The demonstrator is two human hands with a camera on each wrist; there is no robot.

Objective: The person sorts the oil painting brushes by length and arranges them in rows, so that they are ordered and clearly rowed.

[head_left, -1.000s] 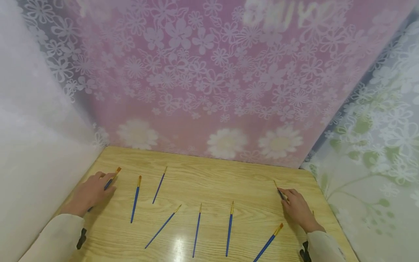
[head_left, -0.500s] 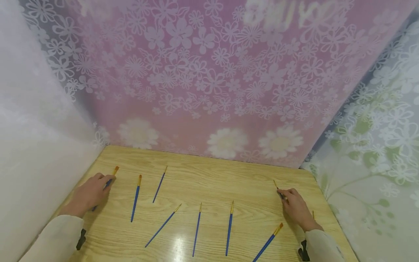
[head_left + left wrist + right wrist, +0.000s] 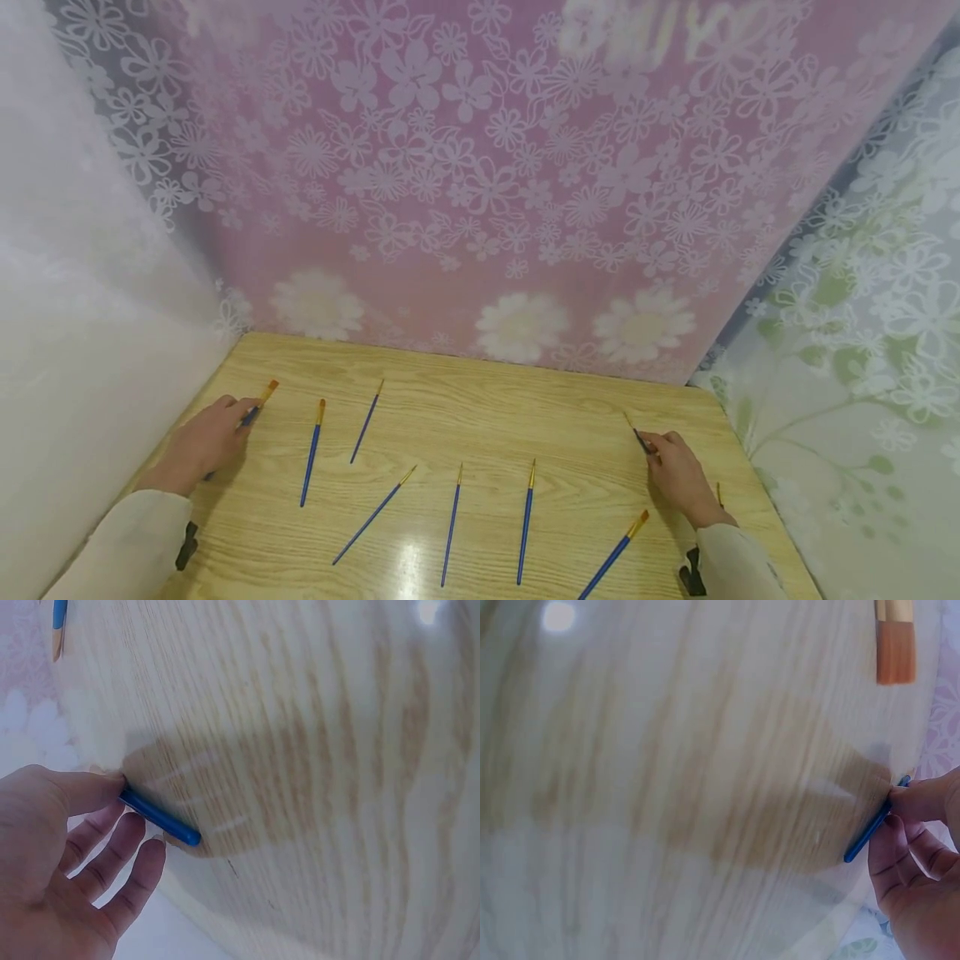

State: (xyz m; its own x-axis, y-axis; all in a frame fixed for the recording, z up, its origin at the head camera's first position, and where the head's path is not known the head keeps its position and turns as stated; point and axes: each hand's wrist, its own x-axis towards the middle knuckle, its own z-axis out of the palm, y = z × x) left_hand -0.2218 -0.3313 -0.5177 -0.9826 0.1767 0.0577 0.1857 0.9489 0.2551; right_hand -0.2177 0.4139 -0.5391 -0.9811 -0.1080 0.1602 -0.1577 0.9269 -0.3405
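At the table's left side my left hand (image 3: 206, 443) pinches a flat paintbrush (image 3: 270, 390), its orange bristles pointing away from me. In the left wrist view, the blue handle end (image 3: 169, 823) sticks out below thumb and fingers, close over the wood. My right hand (image 3: 681, 477), at the right side, pinches a thin paintbrush (image 3: 638, 437) between thumb and fingers, its tip pointing up and left. The right wrist view shows that brush's blue handle (image 3: 866, 832) low over the table. Partly behind the right wrist, another brush (image 3: 719, 493) shows its tip.
Several blue-handled brushes lie spread between the hands, among them a flat brush (image 3: 615, 554) near the right hand, a round brush (image 3: 312, 454) near the left, and a slanted thin brush (image 3: 373, 517). Patterned walls (image 3: 450, 208) enclose the wooden table (image 3: 487, 408) at back and sides.
The left hand's brush tip dips back slightly, then comes forward again as the fingers shift on it. The right hand's brush turns a little in the fingers. The brushes on the table stay put.
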